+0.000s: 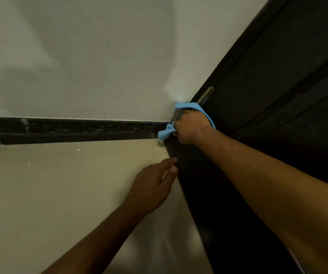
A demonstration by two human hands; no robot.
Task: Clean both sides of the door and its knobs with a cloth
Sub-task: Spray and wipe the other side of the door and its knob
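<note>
A dark brown door fills the right side of the view, seen low down near the floor. My right hand presses a light blue cloth against the door's bottom corner by the hinge side. A metal hinge shows just above the cloth. My left hand rests with its fingertips against the door's lower edge, fingers loosely extended and holding nothing. No knob is in view.
A white wall meets a black skirting strip on the left. Beige floor tiles with small white specks spread below. A small pale object, perhaps a door stop, sits on the floor under the cloth.
</note>
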